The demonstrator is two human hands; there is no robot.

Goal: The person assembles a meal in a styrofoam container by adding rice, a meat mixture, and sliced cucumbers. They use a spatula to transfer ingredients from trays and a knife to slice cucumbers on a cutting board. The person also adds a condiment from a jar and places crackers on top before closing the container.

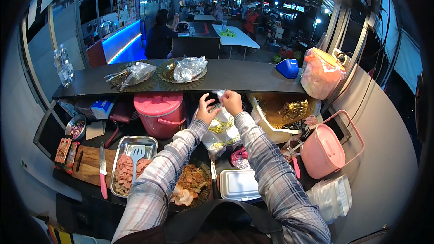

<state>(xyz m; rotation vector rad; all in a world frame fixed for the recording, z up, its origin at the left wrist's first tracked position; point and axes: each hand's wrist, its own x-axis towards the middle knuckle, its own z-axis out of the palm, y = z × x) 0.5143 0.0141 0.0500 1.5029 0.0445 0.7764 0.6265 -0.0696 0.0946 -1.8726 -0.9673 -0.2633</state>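
A white plastic bag (222, 136) with yellow-green print stands beneath my hands, under the edge of the raised counter. My right hand (232, 103) is closed, pinching a whitish piece of plastic that looks like the bag's top. Just beside it, my left hand (206, 110) has its fingers curved and apart, with nothing seen in them. Below the bag lie a closed white foam box (239, 185) and a plate of fried noodles or rice (192, 180) with pale crackers, partly hidden by my left forearm.
Left are a steel tray (128, 141) of sliced sausage with a blue spatula (137, 156), a pink-handled knife (103, 171) and a cutting board (86, 166). Pink buckets (159, 108) (323, 149) stand either side. Two covered plates (181, 80) sit on the raised counter (244, 74).
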